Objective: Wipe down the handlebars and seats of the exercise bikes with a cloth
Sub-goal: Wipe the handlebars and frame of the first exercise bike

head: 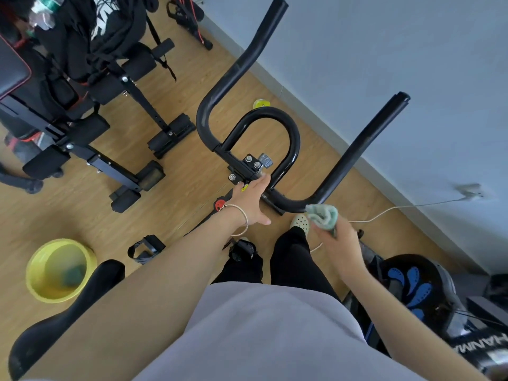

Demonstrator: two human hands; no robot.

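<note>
The black handlebars (354, 158) of an exercise bike fill the middle of the view, with an inner loop bar (294, 133). My right hand (339, 243) grips a bunched pale green cloth (323, 215), which touches the lower bend of the right bar. My left hand (251, 200) reaches out with straight fingers and rests on the handlebar's centre clamp (251, 163). The black bike seat (68, 312) sits at the lower left, partly hidden by my left arm.
A yellow basin (59, 270) with water and a dark cloth stands on the wooden floor at the left. A black weight bench (90, 127) is beyond it. A grey wall (412, 78) runs along the right, with a white cable (384, 213) and another machine (417, 292).
</note>
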